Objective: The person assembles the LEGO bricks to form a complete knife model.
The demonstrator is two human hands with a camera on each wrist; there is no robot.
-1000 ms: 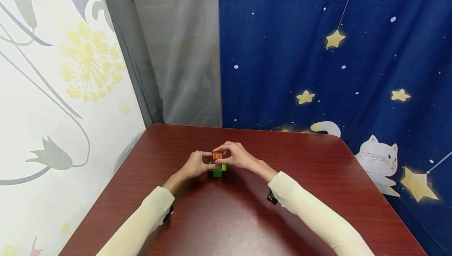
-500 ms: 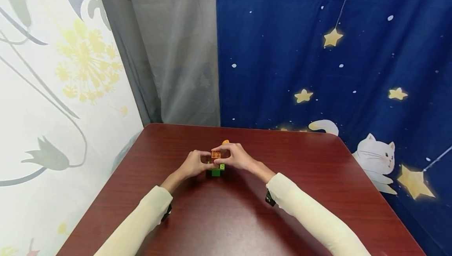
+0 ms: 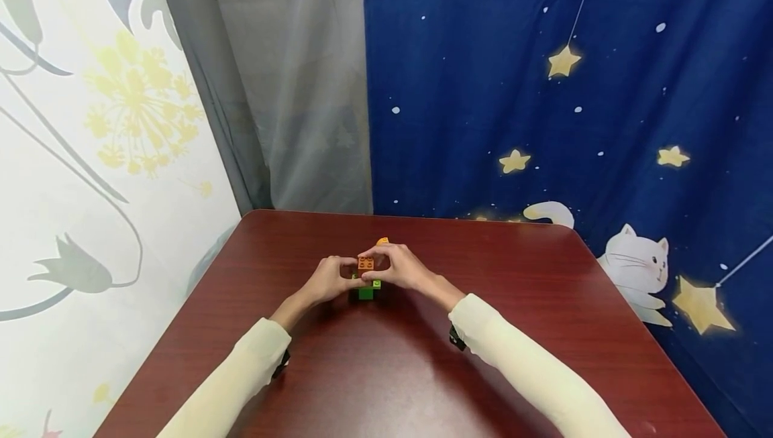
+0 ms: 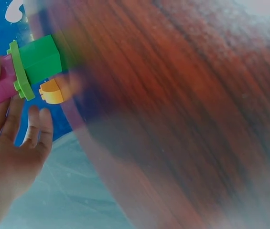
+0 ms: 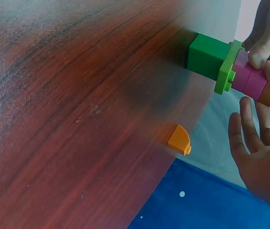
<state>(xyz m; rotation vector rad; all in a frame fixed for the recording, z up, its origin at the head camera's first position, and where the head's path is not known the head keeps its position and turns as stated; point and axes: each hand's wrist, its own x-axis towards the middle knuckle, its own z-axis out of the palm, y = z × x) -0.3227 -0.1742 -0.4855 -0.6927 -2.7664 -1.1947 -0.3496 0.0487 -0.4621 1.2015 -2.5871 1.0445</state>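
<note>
A stack of toy building bricks stands upright on the table: a dark green block [image 5: 206, 56] at the bottom, a lime green plate [image 5: 226, 69] over it, pink bricks [image 5: 248, 76] above, and an orange brick [image 3: 366, 263] on top. From the left, my left hand [image 3: 329, 280] pinches the upper part of the stack between thumb and fingers. On the other side, my right hand [image 3: 403, 267] pinches the orange brick and the part just below it. The fingertips partly hide the pink bricks in the head view.
Behind the stack, a curved yellow-orange brick [image 5: 178, 139] lies apart on the dark red wooden table [image 3: 483, 277]. The table's far edge runs close behind it, with a grey curtain [image 3: 302, 89] and a blue starry curtain [image 3: 453, 89] beyond.
The head view has swung slightly right, so everything sits a little further left in it. Both hands keep their grip on the stack, with hardly any visible movement.
</note>
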